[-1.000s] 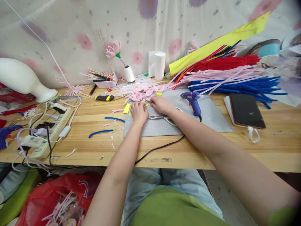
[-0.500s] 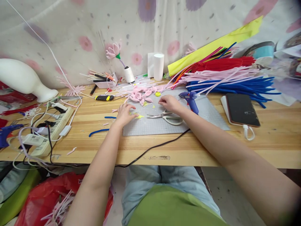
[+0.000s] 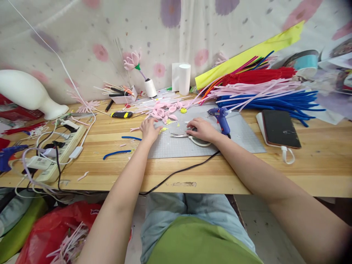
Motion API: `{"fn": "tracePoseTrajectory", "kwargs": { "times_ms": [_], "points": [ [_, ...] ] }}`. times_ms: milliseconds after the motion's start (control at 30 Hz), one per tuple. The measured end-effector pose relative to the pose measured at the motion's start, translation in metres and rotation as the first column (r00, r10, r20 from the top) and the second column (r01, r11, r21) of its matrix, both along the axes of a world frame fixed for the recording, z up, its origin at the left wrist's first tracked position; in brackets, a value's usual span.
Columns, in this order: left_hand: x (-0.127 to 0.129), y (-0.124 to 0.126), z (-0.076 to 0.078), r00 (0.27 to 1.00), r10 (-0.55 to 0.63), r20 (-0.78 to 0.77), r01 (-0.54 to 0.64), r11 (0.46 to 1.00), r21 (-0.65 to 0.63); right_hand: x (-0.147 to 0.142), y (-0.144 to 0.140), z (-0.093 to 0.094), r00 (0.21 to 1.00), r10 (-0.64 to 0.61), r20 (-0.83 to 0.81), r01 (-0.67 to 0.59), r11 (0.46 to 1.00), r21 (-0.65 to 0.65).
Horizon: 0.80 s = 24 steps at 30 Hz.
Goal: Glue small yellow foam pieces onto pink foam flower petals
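Observation:
My left hand is low over the left edge of the grey cutting mat, thumb and fingers apart. Small yellow scraps lie by its thumb. Over the pale-handled scissors is my right hand, fingers spread and partly covering them; whether it touches them I cannot tell. The scissor blades point left. Just beyond both hands is a pile of pink pipe-cleaner petals, with a small yellow coil beside it. A blue glue gun lies right of my right hand.
Bundles of pipe cleaners fill the back right, near a black-topped device. A power strip with tangled cables sits left. A black cord crosses the front. A pink flower stands in a white spool.
My right hand has come down toward the scissors, its fingers spreading from a pinch. My left hand has shifted slightly right and away from me, near the yellow scraps.

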<state>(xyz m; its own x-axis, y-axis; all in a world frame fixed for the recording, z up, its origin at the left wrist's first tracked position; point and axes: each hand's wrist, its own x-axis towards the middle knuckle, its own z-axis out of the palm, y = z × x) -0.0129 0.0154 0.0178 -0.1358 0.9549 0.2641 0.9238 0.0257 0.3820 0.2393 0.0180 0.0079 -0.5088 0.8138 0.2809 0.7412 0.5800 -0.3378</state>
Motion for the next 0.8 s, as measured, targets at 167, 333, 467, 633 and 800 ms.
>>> {"fn": "tracePoseTrajectory", "kwargs": {
  "times_ms": [167, 333, 467, 633, 800],
  "points": [
    [-0.010, -0.005, 0.012, 0.983, -0.178, -0.037, 0.179, 0.984, 0.004, -0.001, -0.001, 0.001, 0.999, -0.051, -0.017, 0.051, 0.999, -0.003],
    [-0.014, -0.013, 0.014, 0.884, -0.423, -0.200, 0.414, 0.906, -0.089, -0.002, -0.001, 0.000, 0.994, -0.107, 0.029, 0.107, 0.994, -0.027],
    [-0.010, -0.012, 0.017, 0.840, -0.472, -0.268, 0.457, 0.881, -0.118, -0.002, -0.001, 0.000, 0.992, -0.126, 0.033, 0.127, 0.991, -0.034],
    [-0.009, -0.002, 0.016, 0.839, -0.476, -0.263, 0.429, 0.877, -0.215, -0.002, -0.002, 0.002, 0.991, -0.134, 0.027, 0.136, 0.990, -0.048],
    [-0.012, 0.000, 0.012, 0.836, -0.502, -0.222, 0.469, 0.863, -0.187, -0.001, -0.003, 0.001, 0.990, -0.141, 0.016, 0.141, 0.989, -0.040]
  ]
}}
